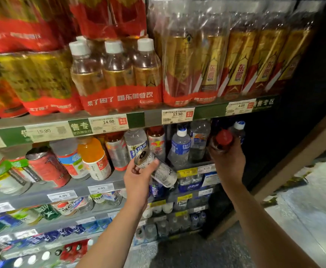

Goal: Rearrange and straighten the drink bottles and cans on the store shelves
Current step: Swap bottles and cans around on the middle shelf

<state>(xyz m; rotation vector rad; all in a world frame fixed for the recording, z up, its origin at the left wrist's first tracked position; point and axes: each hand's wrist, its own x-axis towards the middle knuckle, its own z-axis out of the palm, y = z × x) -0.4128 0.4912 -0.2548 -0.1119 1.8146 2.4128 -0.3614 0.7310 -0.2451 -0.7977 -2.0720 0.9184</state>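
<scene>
My left hand (138, 177) grips a white can (157, 168), tilted with its top toward the upper left, in front of the second shelf. My right hand (229, 159) holds a dark bottle with a red cap (223, 137) and, beside it, a bottle with a white and blue cap (239, 127), both at the right end of the same shelf. Behind the can stand a clear blue-labelled bottle (137, 145) and a Pocari Sweat bottle (180, 147).
The top shelf carries shrink-wrapped packs of gold drink bottles (117, 74). On the second shelf's left stand an orange bottle (94, 157) and a red can (48, 165). Lower shelves (81, 221) hold more bottles. A dark cabinet wall (293, 122) bounds the right side.
</scene>
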